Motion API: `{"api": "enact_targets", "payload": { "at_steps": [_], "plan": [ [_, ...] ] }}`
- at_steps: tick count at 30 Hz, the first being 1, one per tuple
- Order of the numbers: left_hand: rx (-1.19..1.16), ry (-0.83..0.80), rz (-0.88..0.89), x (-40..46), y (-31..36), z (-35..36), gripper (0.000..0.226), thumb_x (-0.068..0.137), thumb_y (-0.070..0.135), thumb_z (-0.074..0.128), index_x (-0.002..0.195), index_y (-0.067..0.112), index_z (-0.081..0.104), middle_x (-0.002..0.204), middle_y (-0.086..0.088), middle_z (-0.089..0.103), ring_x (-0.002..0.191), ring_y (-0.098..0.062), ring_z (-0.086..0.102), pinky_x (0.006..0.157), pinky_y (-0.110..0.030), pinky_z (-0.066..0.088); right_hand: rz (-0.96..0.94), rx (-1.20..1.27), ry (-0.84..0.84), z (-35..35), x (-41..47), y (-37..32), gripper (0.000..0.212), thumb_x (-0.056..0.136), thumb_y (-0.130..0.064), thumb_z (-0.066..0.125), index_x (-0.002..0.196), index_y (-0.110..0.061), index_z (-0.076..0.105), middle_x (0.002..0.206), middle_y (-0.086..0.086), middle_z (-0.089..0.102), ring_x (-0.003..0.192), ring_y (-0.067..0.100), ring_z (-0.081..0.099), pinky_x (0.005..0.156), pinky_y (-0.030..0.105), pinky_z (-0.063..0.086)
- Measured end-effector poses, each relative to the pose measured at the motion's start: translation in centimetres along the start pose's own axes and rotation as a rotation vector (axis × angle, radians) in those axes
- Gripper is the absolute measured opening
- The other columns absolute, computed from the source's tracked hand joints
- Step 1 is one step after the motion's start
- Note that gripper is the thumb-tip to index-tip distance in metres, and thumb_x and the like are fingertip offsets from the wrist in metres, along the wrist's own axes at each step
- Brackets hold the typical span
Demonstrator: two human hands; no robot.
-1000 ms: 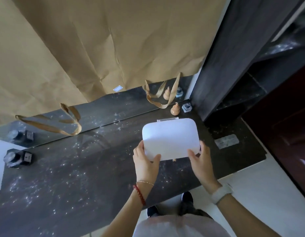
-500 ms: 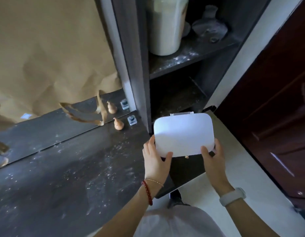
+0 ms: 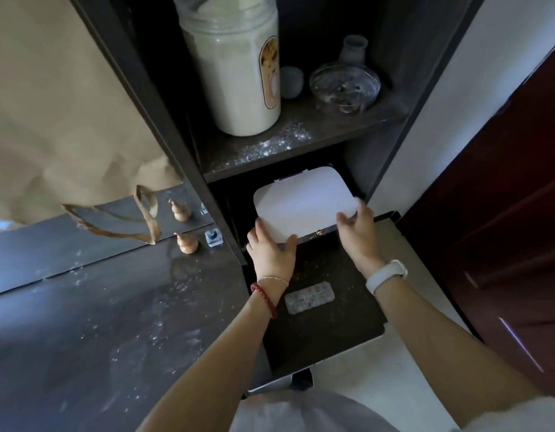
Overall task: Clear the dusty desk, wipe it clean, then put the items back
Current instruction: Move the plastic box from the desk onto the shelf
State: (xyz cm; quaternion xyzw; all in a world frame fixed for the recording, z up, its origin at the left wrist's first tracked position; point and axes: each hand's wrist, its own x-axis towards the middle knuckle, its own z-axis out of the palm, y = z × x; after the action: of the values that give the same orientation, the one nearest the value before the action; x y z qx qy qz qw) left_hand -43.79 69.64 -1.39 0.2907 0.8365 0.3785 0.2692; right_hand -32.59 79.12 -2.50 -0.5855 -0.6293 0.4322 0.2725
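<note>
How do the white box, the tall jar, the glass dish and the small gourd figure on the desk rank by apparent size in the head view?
1. tall jar
2. white box, close to the jar, so this order is unsure
3. glass dish, though it sits farther back
4. gourd figure

Dim scene; white case [image 3: 301, 202] between both hands overexposed, glaring; shelf recess behind it dark; wide-angle edges bend, blur.
</note>
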Motion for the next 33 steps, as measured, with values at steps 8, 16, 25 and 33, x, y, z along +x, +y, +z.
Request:
{"api": "enact_targets", "payload": {
  "at_steps": [8, 16, 25, 33],
  "plan": [
    [-0.022, 0.025, -0.018, 2.0, 1.2, 1.8, 0.078, 0.085, 0.026, 0.060, 0.143, 0.008, 0.010, 0.146, -0.016, 0.024, 0.132, -0.034, 0.022, 0.111, -0.039, 0.021, -0.098, -0.068, 0.068, 1.3, 0.7, -0.2, 0.062, 0.094, -0.016, 0.047, 0.143, -0.001, 0.012, 0.148, 0.022, 0.022, 0.133, 0.031, 0.032, 0.100, 0.022, 0.029],
    [-0.006, 0.019, 0.000, 3.2, 1.4, 1.8, 0.077, 0.086, 0.025, 0.060, 0.143, 0.008, 0.011, 0.145, -0.018, 0.026, 0.132, -0.034, 0.025, 0.110, -0.039, 0.023, -0.236, -0.074, 0.170, 2.1, 0.9, 1.4, 0.060, 0.090, -0.011, 0.054, 0.139, 0.002, 0.024, 0.140, 0.027, 0.031, 0.126, 0.038, 0.042, 0.100, 0.045, 0.044],
    [0.691, 0.122, 0.498, -0.6, -6.9, 1.7, 0.071, 0.075, 0.022, 0.060, 0.137, 0.008, 0.028, 0.141, -0.022, 0.039, 0.131, -0.041, 0.034, 0.106, -0.056, 0.019, -0.286, -0.566, -0.253, 4.4, -4.2, 13.6, 0.037, 0.087, -0.011, 0.054, 0.123, -0.007, 0.052, 0.121, 0.016, 0.057, 0.112, 0.035, 0.053, 0.092, 0.042, 0.044],
    [0.913, 0.085, 0.500, 1.5, -9.3, 1.8, 0.085, 0.071, 0.027, 0.066, 0.139, 0.001, 0.022, 0.146, -0.020, 0.033, 0.136, -0.034, 0.029, 0.110, -0.048, 0.013, -0.259, -1.130, -0.649, 8.2, -2.4, 19.7, 0.066, 0.082, -0.014, 0.054, 0.142, -0.014, 0.024, 0.145, 0.016, 0.027, 0.127, 0.037, 0.033, 0.101, 0.046, 0.032]
  ]
}}
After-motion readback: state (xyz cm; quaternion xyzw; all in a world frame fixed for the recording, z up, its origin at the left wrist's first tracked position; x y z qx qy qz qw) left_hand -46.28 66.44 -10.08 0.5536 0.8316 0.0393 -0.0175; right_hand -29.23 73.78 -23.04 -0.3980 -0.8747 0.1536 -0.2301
